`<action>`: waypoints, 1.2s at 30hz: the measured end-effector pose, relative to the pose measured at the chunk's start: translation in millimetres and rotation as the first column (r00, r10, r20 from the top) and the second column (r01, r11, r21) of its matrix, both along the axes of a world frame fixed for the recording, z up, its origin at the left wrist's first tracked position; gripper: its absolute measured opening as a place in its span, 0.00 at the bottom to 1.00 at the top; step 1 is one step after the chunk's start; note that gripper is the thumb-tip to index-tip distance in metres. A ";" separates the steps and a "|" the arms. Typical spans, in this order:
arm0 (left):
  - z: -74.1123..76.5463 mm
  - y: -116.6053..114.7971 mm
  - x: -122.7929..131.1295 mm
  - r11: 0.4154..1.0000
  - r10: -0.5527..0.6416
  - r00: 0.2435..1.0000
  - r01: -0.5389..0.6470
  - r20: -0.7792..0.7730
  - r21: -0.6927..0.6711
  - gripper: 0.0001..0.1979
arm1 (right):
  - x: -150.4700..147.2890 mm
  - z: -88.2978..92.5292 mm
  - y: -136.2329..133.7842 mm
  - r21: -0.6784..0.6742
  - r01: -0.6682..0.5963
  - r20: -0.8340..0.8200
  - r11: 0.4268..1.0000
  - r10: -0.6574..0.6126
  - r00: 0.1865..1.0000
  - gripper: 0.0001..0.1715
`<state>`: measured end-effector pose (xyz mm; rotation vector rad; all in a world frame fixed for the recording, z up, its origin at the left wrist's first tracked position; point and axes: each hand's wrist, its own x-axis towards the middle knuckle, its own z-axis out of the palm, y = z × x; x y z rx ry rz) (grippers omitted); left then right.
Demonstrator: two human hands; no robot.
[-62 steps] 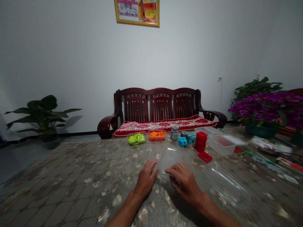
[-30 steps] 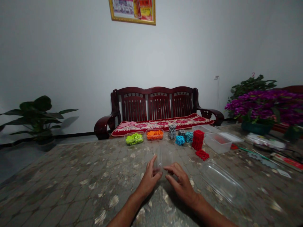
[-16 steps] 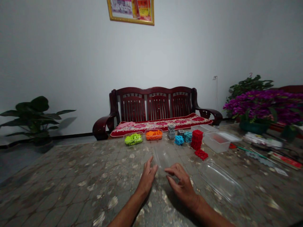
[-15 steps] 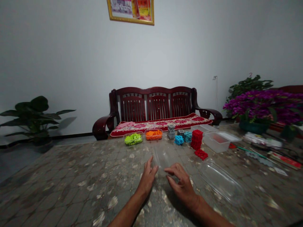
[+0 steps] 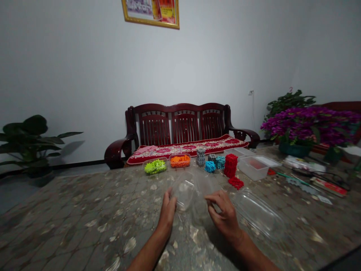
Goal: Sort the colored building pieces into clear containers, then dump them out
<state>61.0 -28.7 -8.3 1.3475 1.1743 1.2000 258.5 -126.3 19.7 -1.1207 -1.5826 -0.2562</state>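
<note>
No wording, brand or number is legible with certainty. Framed picture [image 5: 166, 12], upper wall: any lettering on its yellow and red panel is too small to read. Small pink mark [image 5: 291, 89], above the leafy plant [image 5: 290, 103] at right: curved, resembling a numeral 2, identity uncertain. Red-and-white box [image 5: 329, 186] and white tag [image 5: 325, 199], right side of the table [image 5: 113, 210]: any printing unresolved.
</note>
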 end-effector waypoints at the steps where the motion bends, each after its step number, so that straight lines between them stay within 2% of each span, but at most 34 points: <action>1: 1.1 2.6 -3.4 0.999 0.049 0.999 -0.049 -0.011 0.001 0.28 | 5.0 0.7 -1.3 -0.003 0.039 0.021 0.999 -0.038 0.999 0.16; 4: 2.7 11.7 -15.4 0.988 0.153 0.984 -0.151 -0.086 0.030 0.24 | 16.1 -0.4 -6.2 -0.093 0.115 0.126 0.989 -0.103 0.987 0.17; 8: 2.3 21.4 -30.0 0.979 0.202 0.956 -0.199 -0.213 0.036 0.23 | 17.7 -7.2 -13.2 -0.300 0.145 0.252 0.943 -0.068 0.965 0.19; 12: 1.0 24.9 -36.3 0.970 0.237 0.933 -0.245 -0.270 0.006 0.24 | 15.6 -17.1 -22.4 -0.470 0.161 0.349 0.868 0.015 0.937 0.12; 15: -2.0 26.0 -35.8 0.971 0.232 0.932 -0.239 -0.278 0.012 0.25 | 21.7 -26.1 -30.1 -0.544 0.188 0.364 0.818 0.028 0.931 0.07; 19: -7.5 27.0 -33.3 0.973 0.232 0.933 -0.216 -0.274 0.087 0.27 | 39.7 -32.0 -38.9 -0.567 0.200 0.334 0.799 0.002 0.942 0.08; 25: -10.1 23.4 -31.5 0.944 0.284 0.884 -0.190 -0.371 0.269 0.29 | 70.3 -20.5 -49.1 -0.572 0.184 0.365 0.800 0.047 0.930 0.09; 32: -13.1 25.7 -31.7 0.959 0.233 0.904 -0.153 -0.359 0.237 0.26 | 102.9 -12.7 -64.0 -0.528 0.202 0.443 0.825 0.065 0.894 0.13; 36: -16.2 29.1 -31.6 0.963 0.222 0.917 -0.154 -0.330 0.220 0.26 | 117.5 -4.2 -80.9 -0.531 0.279 0.478 0.800 0.011 0.878 0.13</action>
